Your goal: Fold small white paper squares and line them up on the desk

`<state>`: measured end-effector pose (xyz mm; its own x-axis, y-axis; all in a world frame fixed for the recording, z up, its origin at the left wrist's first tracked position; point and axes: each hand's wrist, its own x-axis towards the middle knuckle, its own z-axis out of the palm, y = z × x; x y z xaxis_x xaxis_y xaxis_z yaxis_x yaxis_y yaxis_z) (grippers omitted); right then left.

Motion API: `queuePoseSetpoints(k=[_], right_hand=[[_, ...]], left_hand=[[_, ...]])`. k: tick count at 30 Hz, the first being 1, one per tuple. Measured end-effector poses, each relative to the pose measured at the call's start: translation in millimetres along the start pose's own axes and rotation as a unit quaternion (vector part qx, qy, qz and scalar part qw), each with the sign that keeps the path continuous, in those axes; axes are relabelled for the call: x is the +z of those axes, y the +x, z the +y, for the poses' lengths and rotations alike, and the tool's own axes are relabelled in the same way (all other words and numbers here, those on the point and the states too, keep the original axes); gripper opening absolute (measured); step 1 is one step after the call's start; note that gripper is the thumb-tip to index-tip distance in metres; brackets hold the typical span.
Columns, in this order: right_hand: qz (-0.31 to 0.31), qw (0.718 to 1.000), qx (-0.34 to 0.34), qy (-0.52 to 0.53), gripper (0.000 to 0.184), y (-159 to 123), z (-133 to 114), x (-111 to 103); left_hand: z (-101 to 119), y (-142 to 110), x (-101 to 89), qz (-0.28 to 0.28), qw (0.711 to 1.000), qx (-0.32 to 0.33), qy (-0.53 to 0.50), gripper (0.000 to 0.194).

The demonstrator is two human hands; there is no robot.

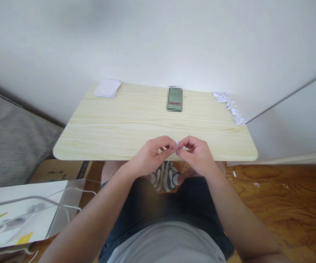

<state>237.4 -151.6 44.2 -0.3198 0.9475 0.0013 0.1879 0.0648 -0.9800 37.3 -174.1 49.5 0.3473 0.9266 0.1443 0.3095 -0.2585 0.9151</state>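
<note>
Over the front edge of the pale wood-grain table (136,117), both hands meet on a small piece of folded white paper (178,143). My left hand (158,151) pinches its left side between thumb and fingertips. On the other side, my right hand (196,151) pinches it the same way, fingertips nearly touching the left ones. Most of the paper is hidden behind the fingers, so its exact shape cannot be made out. A stack of white paper sheets (108,88) lies at the table's back left. Along the back right edge sits a row of several small folded white paper pieces (231,106).
A blurred-out greenish phone-like rectangle (174,98) lies at the table's back middle, near the white wall (158,44). Below left are a cardboard box (56,171), a white box (18,215) and white cables (37,197). Paper scraps (257,185) dot the wooden floor at right.
</note>
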Motion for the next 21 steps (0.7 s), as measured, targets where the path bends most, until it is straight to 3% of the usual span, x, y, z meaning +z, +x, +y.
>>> queuePoseSetpoints(k=[12,17,21], right_hand=[[0.003,1.000,-0.006,0.014,0.013,1.0,3.4,0.8],[-0.010,0.999,-0.004,0.040,0.017,0.7,5.8,0.8],[-0.017,0.998,-0.023,0.062,0.017,0.2,5.4,2.4]], left_hand=[[-0.8,1.5,0.8,0.009,1.000,-0.005,-0.006,0.013],[-4.0,1.0,3.3,0.057,0.993,-0.041,-0.098,0.016],[-6.4,0.7,4.7,0.043,0.985,-0.078,-0.148,0.019]])
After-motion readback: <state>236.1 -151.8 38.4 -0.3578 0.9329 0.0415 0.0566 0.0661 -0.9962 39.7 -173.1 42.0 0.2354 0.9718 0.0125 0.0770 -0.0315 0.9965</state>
